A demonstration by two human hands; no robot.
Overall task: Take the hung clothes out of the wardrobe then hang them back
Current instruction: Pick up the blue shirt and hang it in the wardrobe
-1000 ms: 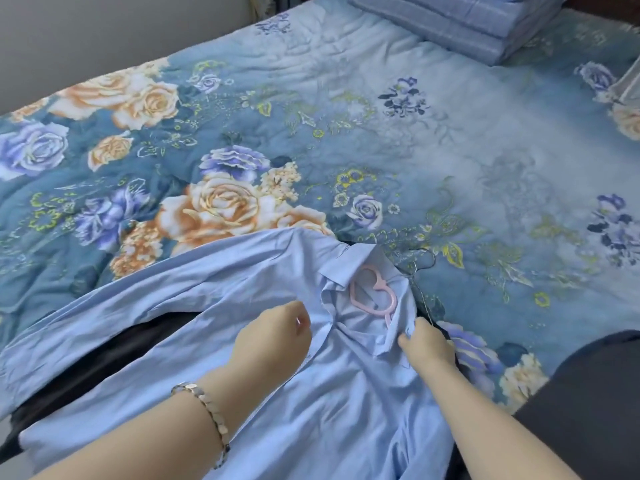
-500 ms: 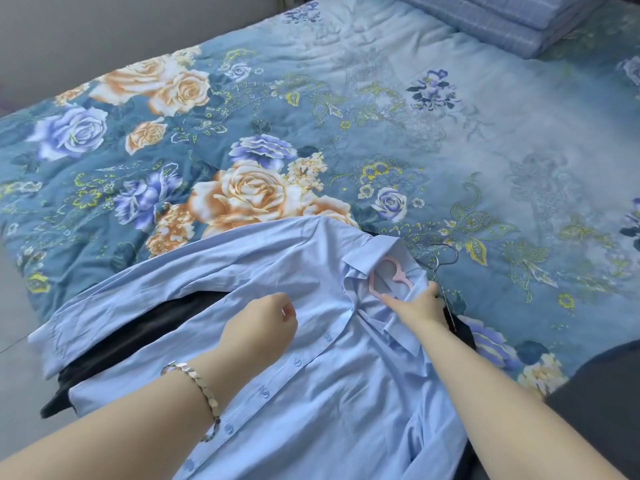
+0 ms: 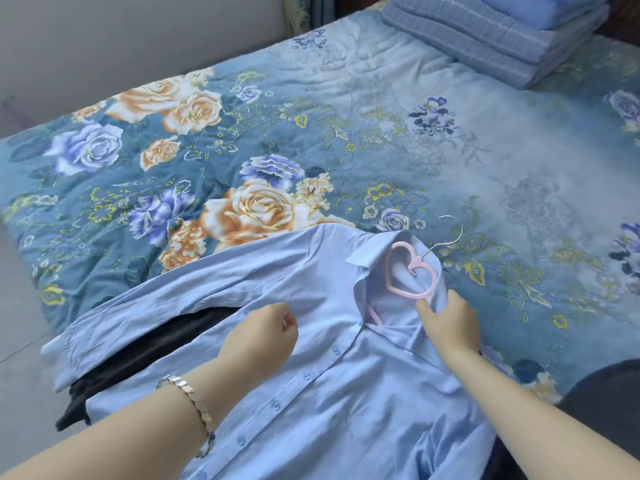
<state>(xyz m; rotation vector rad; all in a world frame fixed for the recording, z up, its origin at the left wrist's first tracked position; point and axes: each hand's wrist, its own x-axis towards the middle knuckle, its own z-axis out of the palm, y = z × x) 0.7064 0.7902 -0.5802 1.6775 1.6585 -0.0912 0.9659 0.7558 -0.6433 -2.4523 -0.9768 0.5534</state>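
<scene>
A light blue button-up shirt (image 3: pixel 311 393) lies spread on the floral bed, front side up, collar toward the bed's middle. A pink hanger (image 3: pixel 412 271) with a heart-shaped neck and a silver wire hook sits inside the collar opening. My right hand (image 3: pixel 446 320) grips the collar fabric at the base of the hanger's heart. My left hand (image 3: pixel 263 337) pinches the shirt's fabric near the left shoulder, fingers curled. A dark garment (image 3: pixel 138 362) lies under the shirt, showing at its left side.
The bed carries a blue quilt with orange and purple roses (image 3: pixel 259 209). Folded blue checked bedding (image 3: pixel 491 32) is stacked at the far right corner. A grey wall and floor lie left of the bed. Dark cloth (image 3: pixel 602 393) shows at the right edge.
My right hand moved from the shirt's right shoulder up to the collar beside the hanger. The pink heart and its wire hook now stick further out of the collar. My left hand stayed put.
</scene>
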